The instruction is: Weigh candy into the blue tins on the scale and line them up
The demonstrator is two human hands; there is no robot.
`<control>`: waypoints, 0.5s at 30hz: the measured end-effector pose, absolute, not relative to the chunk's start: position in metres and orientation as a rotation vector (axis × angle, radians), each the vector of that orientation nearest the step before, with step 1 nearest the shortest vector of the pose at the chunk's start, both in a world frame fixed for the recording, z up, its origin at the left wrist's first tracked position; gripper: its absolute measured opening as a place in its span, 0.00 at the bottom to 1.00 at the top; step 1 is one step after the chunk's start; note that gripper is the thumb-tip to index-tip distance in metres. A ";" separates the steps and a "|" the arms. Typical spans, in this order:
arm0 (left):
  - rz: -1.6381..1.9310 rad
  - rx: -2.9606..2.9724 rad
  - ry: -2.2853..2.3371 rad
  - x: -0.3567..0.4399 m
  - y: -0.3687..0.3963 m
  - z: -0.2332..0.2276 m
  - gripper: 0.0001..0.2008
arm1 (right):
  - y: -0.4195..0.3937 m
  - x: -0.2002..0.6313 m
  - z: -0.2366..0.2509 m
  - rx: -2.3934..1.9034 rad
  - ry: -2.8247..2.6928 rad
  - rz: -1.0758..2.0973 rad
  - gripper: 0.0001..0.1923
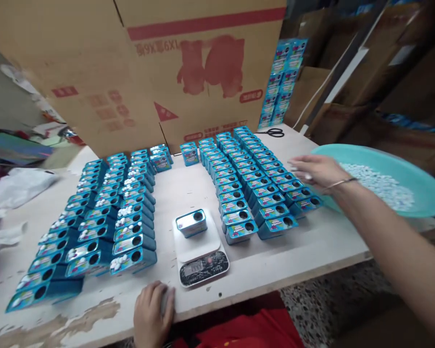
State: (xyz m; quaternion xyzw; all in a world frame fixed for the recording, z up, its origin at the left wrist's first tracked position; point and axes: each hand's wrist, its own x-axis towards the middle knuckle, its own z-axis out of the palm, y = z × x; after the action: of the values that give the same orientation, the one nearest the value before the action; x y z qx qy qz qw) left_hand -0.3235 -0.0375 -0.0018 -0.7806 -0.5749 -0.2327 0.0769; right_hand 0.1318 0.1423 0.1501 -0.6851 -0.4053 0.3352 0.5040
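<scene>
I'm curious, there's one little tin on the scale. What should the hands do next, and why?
Probably the right hand, holding white candies beside the teal bowl, should drop them into the tin on the scale: its hole looks empty.

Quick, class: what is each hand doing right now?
Left hand: curled on the table edge, holding nothing visible.
Right hand: over the tins, grip cannot be told.

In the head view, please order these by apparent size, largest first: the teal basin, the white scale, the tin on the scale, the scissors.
1. teal basin
2. white scale
3. tin on the scale
4. scissors, though these lie far back, so the last two are unsure.
</scene>
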 end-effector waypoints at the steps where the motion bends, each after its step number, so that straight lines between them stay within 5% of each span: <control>1: -0.699 -2.344 -1.716 -0.324 -0.038 -0.002 0.06 | 0.143 0.100 0.157 -1.608 -1.048 0.919 0.02; 5: -0.727 -2.347 -1.688 -0.327 -0.039 -0.005 0.06 | 0.139 -0.017 0.172 -1.447 -1.562 1.267 0.03; 10: -0.746 -2.340 -1.711 -0.329 -0.042 -0.005 0.05 | 0.132 -0.084 0.162 -1.504 -2.330 0.805 0.05; 15: -0.757 -2.334 -1.735 -0.330 -0.047 -0.005 0.05 | 0.133 -0.092 0.149 -1.562 -2.541 0.706 0.09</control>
State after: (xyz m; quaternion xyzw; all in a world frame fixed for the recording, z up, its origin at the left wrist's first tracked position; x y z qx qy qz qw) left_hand -0.3295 -0.0469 -0.0050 -0.7749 -0.5759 -0.2513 0.0684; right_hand -0.0917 0.1333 0.1489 -0.5093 -0.8284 0.2301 0.0384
